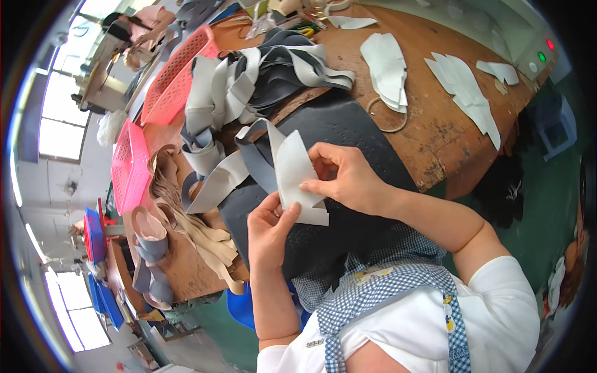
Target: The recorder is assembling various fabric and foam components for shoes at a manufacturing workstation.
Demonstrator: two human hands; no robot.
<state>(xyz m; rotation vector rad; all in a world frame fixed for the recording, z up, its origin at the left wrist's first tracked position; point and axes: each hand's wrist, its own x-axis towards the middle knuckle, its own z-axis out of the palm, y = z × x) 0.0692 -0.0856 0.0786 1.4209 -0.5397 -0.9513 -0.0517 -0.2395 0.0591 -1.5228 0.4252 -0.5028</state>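
Between my two hands is a white sheet piece [295, 163], held above a black mat [336, 133] on the workbench. My left hand [271, 227] pinches its lower edge between thumb and fingers. On the right side, my right hand [348, 177] grips the same piece, its thumb on the front and its fingers curled behind. A grey-and-white strip [256, 155] runs from behind the piece to a tangled heap of grey and white strips [239, 87] on the left. Whether the strip is joined to the piece is hidden.
Stacks of cut white pieces [385, 68] [466, 93] lie at the far right, by a ring-shaped band [387, 118]. Pink baskets [177, 74] [129, 168] line the left side. Beige strips [193, 230] hang near the bench's left edge. A blue stool [556, 127] stands on the green floor.
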